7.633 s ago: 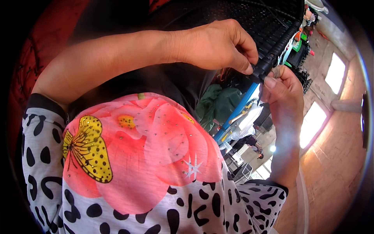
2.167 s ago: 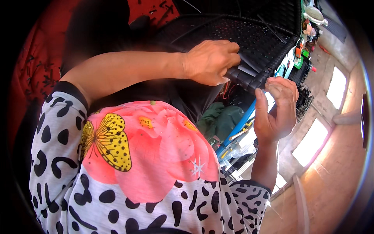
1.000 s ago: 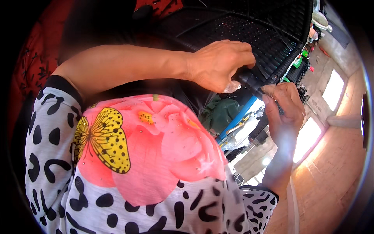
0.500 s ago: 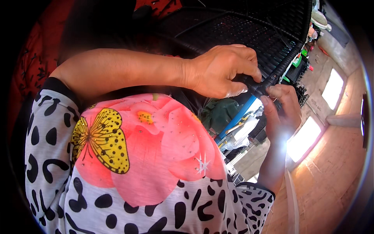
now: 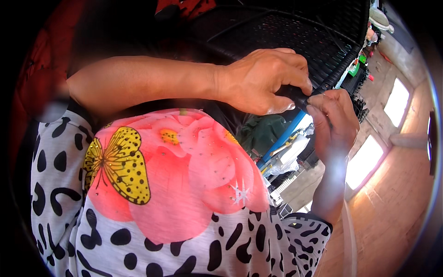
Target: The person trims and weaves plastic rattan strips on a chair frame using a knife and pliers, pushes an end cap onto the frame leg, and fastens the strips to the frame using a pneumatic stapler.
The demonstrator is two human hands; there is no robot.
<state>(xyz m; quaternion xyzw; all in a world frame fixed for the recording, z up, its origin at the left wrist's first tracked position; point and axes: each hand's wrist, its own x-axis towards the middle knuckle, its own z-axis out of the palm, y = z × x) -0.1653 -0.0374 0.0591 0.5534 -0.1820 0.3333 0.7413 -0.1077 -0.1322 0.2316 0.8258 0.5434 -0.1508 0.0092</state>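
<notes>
A black woven wicker piece [image 5: 277, 34], like part of a rattan chair or basket, rises in front of me with its rim running down to my fingers. My left hand [image 5: 267, 83] grips its black wrapped edge [image 5: 295, 94] between curled fingers and thumb. Right beside it, at the end of that edge, my right hand [image 5: 337, 113] has thumb and forefinger bent together in a pinch. Whatever lies between those right fingertips is too small or hidden to name. The fingertips of both hands nearly meet.
Below the hands a blue bar [image 5: 286, 136] borders white plastic-like items [image 5: 288, 157] and a dark green cloth [image 5: 260, 136]. Small green and red items line the wicker's right side, near a white fan [image 5: 379, 19]. Bright windows [image 5: 367, 161] sit in the wall at right.
My right fingertips have shifted up and left onto the corner of the edge, closer to my left hand, covering more of it. My left hand keeps its grip nearly unmoved.
</notes>
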